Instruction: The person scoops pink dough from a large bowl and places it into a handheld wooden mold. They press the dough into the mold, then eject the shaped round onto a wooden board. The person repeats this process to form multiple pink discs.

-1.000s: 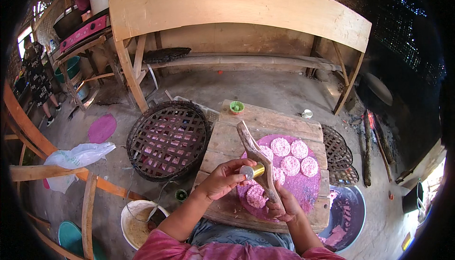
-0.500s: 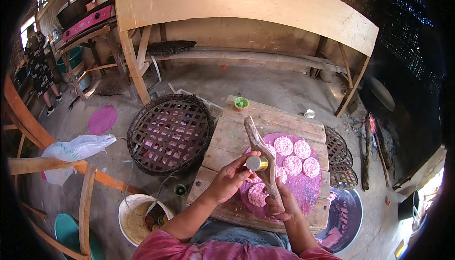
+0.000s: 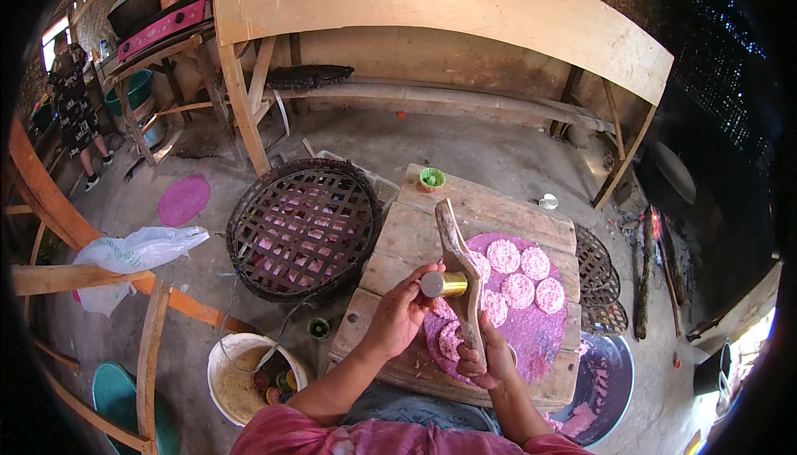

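Note:
A wooden hand press (image 3: 462, 276) with a gold-coloured metal cylinder stands tilted above the low wooden table. My right hand (image 3: 491, 361) wraps round its lower wooden end. My left hand (image 3: 400, 314) has its fingers closed about the silvery end of the cylinder. Beneath and beside the press, several round nests of pink noodle strands (image 3: 518, 291) lie on a round purple mat (image 3: 531, 345). One nest near my hands is partly hidden by the press.
Left of the wooden table (image 3: 415, 222) sits a dark woven basket (image 3: 307, 174). A blue basin (image 3: 613, 397) with pink dough is at the right, a white bucket (image 3: 228, 405) at the lower left. A small green bowl (image 3: 432, 179) tops the far corner. Burning wood (image 3: 647, 276) lies far right.
The press has turned so that its cylinder shows more from the side and points left. My left fingers have shifted slightly along its end. The whole view has moved a little.

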The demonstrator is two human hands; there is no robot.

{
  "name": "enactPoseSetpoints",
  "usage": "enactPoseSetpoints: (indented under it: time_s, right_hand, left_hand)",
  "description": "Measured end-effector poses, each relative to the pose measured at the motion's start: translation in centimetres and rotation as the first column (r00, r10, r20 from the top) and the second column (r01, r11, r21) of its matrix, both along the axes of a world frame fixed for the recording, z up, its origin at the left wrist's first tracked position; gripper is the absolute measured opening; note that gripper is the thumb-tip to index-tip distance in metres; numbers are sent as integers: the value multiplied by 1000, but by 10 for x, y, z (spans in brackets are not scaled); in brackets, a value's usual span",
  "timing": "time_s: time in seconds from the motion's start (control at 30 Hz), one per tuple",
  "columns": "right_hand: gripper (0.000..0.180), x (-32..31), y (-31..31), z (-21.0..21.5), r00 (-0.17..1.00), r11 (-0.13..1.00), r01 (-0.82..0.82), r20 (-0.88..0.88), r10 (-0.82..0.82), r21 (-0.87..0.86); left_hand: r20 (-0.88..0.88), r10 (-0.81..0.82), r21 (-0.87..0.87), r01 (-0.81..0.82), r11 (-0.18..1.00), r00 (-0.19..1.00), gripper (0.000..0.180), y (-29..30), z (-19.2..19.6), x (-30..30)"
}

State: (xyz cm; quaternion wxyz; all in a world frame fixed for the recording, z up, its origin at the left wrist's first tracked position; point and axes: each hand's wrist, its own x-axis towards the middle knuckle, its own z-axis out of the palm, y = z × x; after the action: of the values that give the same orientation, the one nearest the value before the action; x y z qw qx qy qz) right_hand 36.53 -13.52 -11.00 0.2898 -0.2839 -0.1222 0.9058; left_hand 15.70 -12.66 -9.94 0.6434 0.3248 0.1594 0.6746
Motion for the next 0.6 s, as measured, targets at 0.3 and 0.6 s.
enactPoseSetpoints:
  time_s: [0.3,0.6]
  right_hand:
    - [52,24,6,16,975,976,86,185,-124,199]
    - [43,15,-6,46,717,723,-162,583,-381,671]
  left_hand:
    - [-824,462,492,-9,871,-328,16,-13,0,-84]
    - [-886,429,433,-15,901,179,53,-16,64,-58]
